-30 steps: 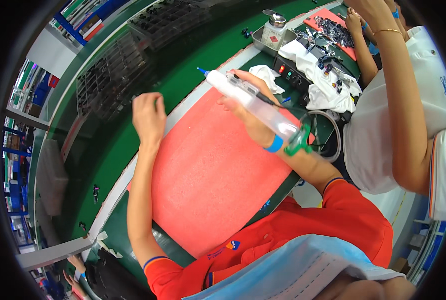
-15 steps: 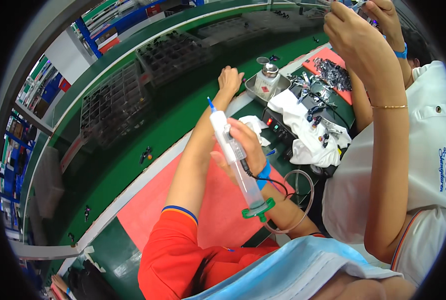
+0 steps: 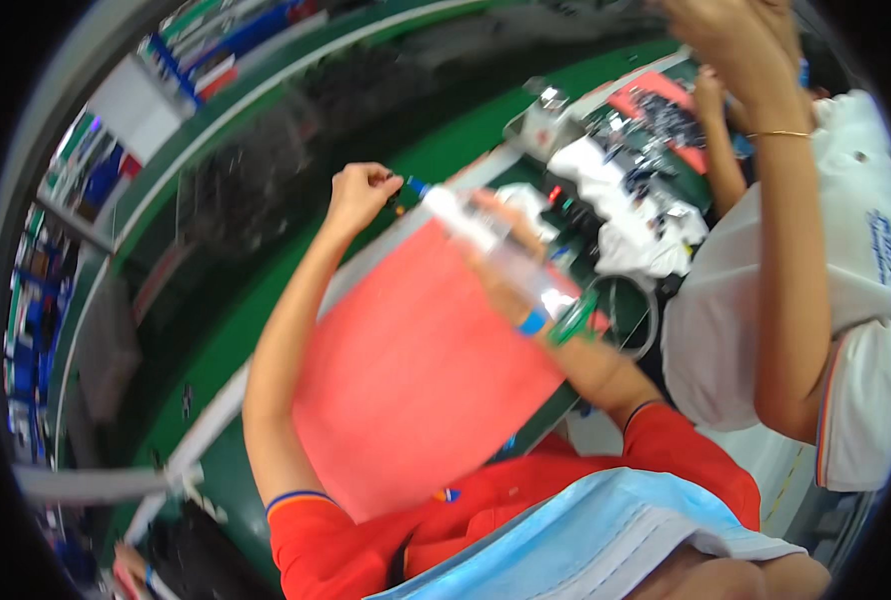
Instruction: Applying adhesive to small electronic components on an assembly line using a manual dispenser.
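So yeah, we're holding a small dark part [image 3: 396, 193] just beside the blue tip [image 3: 419, 187] of a syringe [image 3: 516, 262].
Our left hand [image 3: 359, 197] is pinching that part between closed fingers, though it's looking too blurry for detail. Our right hand [image 3: 519, 225] is keeping its fingers curled around the white-and-clear syringe, which is slanting above the red mat [image 3: 416, 390] on our green counter [image 3: 228, 460], its green end [image 3: 574, 320] sitting near our right wrist.
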### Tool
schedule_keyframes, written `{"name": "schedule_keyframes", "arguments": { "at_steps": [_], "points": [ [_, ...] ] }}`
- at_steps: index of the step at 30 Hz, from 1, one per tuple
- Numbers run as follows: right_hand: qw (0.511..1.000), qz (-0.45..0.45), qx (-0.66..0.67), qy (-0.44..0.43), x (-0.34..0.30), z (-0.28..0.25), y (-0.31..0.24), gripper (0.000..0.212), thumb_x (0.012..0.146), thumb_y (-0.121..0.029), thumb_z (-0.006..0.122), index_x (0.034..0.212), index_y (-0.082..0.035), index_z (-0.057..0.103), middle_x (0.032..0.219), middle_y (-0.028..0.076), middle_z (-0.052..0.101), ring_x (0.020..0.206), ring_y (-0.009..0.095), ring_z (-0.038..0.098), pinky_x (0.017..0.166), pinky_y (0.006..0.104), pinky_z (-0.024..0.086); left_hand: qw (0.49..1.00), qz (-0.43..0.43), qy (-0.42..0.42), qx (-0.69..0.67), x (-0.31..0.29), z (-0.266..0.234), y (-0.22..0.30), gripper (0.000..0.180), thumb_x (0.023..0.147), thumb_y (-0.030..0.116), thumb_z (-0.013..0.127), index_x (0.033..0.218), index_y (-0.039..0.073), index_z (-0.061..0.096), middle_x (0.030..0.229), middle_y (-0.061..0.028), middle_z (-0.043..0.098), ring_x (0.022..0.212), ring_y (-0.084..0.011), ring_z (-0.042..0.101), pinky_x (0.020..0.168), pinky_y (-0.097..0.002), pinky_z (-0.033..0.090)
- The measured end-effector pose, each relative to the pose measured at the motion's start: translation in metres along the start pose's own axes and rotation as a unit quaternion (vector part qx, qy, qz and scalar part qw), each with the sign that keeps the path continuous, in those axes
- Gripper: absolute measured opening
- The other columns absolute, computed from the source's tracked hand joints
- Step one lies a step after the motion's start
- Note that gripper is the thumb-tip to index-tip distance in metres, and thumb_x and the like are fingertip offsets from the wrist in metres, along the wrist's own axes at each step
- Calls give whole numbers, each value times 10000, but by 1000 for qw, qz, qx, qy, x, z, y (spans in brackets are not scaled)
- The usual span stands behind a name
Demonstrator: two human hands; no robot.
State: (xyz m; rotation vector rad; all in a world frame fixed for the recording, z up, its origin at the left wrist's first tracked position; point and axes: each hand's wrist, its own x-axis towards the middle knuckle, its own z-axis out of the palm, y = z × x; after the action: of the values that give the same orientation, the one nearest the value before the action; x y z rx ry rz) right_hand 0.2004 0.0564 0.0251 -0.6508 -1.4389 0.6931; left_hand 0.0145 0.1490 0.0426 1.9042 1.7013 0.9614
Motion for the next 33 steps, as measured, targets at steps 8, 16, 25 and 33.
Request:
{"name": "schedule_keyframes", "arguments": {
  "at_steps": [8, 16, 25, 33],
  "points": [
    [990, 59, 117, -47, 4, 18, -11, 265, 818, -109, 445, 1019, 63, 459, 786, 191, 555, 619, 249, 593, 563, 281, 482, 864, -241, -174, -405, -129, -42, -17, 164, 784, 153, 551, 846, 4, 521, 725, -54, 567, 577, -89, 529, 498, -172, 404],
    [988, -75, -71, -118, -13, 20, -4, 275, 748, -135, 562, 934, 65, 524, 807, 148, 566, 602, 178, 562, 546, 248, 460, 864, -181, -56, -466, -145, -9, -25, 198, 790, 105, 532, 915, -45, 500, 859, -172, 582, 753, -193, 604, 687, -243, 501],
    [992, 21, -12, -126, -17, 23, -12, 271, 704, -114, 649, 929, -3, 546, 725, 84, 588, 593, 101, 557, 526, 200, 459, 883, -159, -41, -439, -145, 0, -23, 230, 805, 103, 510, 954, -70, 492, 872, -182, 578, 774, -219, 602, 692, -253, 504],
    [990, 21, -38, -136, -18, 24, -5, 280, 699, -114, 658, 929, -2, 542, 722, 75, 589, 604, 90, 547, 537, 198, 455, 885, -153, -39, -439, -145, 0, -24, 225, 808, 104, 507, 947, -72, 491, 871, -185, 578, 777, -223, 602, 697, -254, 502]
  ]
}}
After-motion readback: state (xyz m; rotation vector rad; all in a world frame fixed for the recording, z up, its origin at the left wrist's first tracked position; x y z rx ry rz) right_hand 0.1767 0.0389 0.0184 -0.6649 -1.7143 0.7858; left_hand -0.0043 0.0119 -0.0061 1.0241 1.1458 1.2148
